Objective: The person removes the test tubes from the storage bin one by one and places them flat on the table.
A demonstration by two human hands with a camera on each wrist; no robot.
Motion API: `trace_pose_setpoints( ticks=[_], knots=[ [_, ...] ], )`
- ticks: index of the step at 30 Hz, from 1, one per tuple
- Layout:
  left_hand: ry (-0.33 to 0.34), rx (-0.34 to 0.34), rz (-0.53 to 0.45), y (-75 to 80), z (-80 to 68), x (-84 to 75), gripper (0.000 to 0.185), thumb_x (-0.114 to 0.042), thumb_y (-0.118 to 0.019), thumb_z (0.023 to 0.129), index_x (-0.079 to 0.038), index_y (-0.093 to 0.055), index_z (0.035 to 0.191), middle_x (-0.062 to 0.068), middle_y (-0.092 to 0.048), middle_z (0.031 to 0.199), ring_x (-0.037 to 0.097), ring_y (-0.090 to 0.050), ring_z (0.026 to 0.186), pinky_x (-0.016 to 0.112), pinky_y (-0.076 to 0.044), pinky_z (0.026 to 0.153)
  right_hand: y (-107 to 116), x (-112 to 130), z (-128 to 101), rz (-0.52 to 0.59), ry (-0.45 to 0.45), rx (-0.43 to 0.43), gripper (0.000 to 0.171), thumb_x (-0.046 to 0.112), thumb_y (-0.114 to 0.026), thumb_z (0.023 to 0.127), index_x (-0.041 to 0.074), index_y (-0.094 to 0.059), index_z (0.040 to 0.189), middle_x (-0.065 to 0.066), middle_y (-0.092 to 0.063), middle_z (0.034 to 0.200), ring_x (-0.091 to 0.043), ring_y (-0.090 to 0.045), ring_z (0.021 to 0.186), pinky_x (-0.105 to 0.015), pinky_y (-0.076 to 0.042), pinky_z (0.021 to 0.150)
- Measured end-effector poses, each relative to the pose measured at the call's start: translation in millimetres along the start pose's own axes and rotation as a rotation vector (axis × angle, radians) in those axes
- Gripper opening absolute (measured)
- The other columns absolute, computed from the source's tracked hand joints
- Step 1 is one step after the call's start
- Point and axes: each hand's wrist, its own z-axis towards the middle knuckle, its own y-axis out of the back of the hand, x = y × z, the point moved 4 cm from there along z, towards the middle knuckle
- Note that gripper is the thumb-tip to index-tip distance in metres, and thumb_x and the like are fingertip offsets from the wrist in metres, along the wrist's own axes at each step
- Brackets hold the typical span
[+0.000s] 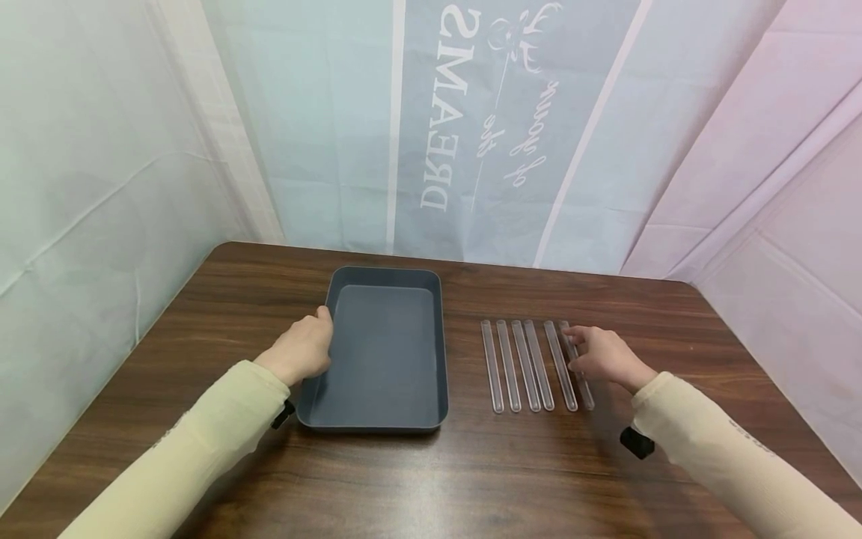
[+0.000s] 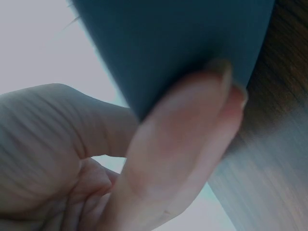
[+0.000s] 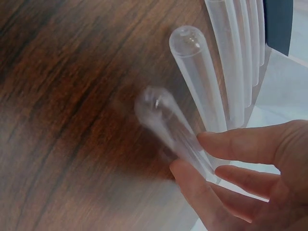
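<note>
Head view: right hand (image 1: 609, 358) pinching outermost tube (image 1: 578, 367), farthest from tray (image 1: 386, 423) — may slip, roll against neighbour tubes (image 1: 525, 365). Left hand (image 1: 303, 349) gripping tray edge.

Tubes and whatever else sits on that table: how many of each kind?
Clear tubes: 6, lying side by side; the right hand pinches the rightmost one
Grey tray: 1, the left hand holds its left rim
Total: 7

Wooden table (image 1: 471, 479), printed fabric backdrop (image 1: 471, 127) behind.
</note>
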Motion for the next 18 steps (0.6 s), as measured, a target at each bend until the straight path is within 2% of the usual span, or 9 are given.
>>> trace_pose_setpoints(
  ticks=[6, 11, 14, 16, 18],
  knots=[
    [-0.008, 0.014, -0.001, 1.1, 0.0, -0.5, 0.072, 0.007, -0.054, 0.083, 0.023, -0.014, 0.141, 0.031, -0.059, 0.092, 0.023, -0.057, 0.051, 0.029, -0.044, 0.044, 4.7, 2.1, -2.7, -0.047, 0.023, -0.013, 0.055, 0.005, -0.061, 0.088, -0.01, -0.042, 0.138, -0.036, -0.052, 0.126, -0.02, -0.066, 0.073, -0.032, -0.054, 0.06],
    [-0.025, 0.02, 0.034, 4.6, 0.1, -0.5, 0.069, 0.005, -0.055, 0.083, 0.024, -0.019, 0.139, 0.034, -0.059, 0.1, 0.023, -0.056, 0.054, 0.028, -0.043, 0.046, 10.2, 6.6, -5.8, -0.134, 0.048, -0.041, 0.052, 0.012, -0.061, 0.091, -0.009, -0.045, 0.136, -0.035, -0.054, 0.123, -0.039, -0.064, 0.094, -0.043, -0.055, 0.071],
    [-0.03, 0.02, 0.053, 9.2, -0.2, -0.1, 0.06, 0.003, -0.055, 0.083, 0.024, -0.03, 0.133, 0.032, -0.059, 0.097, 0.023, -0.057, 0.053, 0.029, -0.043, 0.045, 12.5, 9.8, -6.9, -0.173, 0.063, -0.06, 0.051, 0.015, -0.062, 0.091, -0.009, -0.048, 0.134, -0.035, -0.056, 0.122, -0.046, -0.06, 0.103, -0.051, -0.053, 0.076],
    [-0.036, 0.015, 0.068, 13.4, -0.8, -0.1, 0.055, 0.001, -0.055, 0.084, 0.024, -0.034, 0.13, 0.028, -0.06, 0.09, 0.023, -0.056, 0.052, 0.029, -0.043, 0.045, 13.3, 12.8, -7.3, -0.183, 0.074, -0.078, 0.05, 0.016, -0.061, 0.091, -0.009, -0.049, 0.133, -0.033, -0.06, 0.117, -0.046, -0.06, 0.103, -0.051, -0.053, 0.075],
    [-0.045, 0.001, 0.098, 18.1, -1.6, -0.5, 0.052, -0.003, -0.056, 0.085, 0.023, -0.038, 0.127, 0.022, -0.059, 0.083, 0.022, -0.053, 0.052, 0.028, -0.04, 0.045, 14.0, 16.8, -7.3, -0.19, 0.097, -0.112, 0.049, 0.017, -0.061, 0.091, -0.01, -0.051, 0.131, -0.031, -0.063, 0.111, -0.04, -0.064, 0.092, -0.048, -0.052, 0.069]
  ],
)
